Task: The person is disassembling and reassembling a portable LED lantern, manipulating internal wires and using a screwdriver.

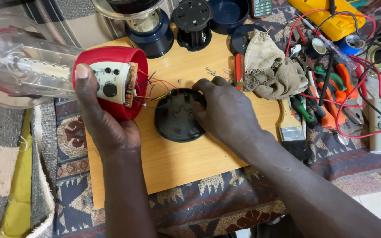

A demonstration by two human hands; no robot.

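**Lantern opened on the board, both hands engaged**

The left hand (104, 117) grips the red lantern body (111, 81) on its side at the left of the wooden board (177, 161), thumb across the white control panel (109, 83). The clear tube (23, 66) points left, off the board. Thin coloured wires (157, 90) run from the exposed circuit board (131, 83) to the black round base cover (177, 117), which lies flat mid-board. The right hand (225, 112) rests on that cover's right edge, fingers curled over it. Just right lie a beige rag (272, 70), a paintbrush (294, 132) and pliers (331, 94). Dark blue parts (153, 31) stand at the far edge.
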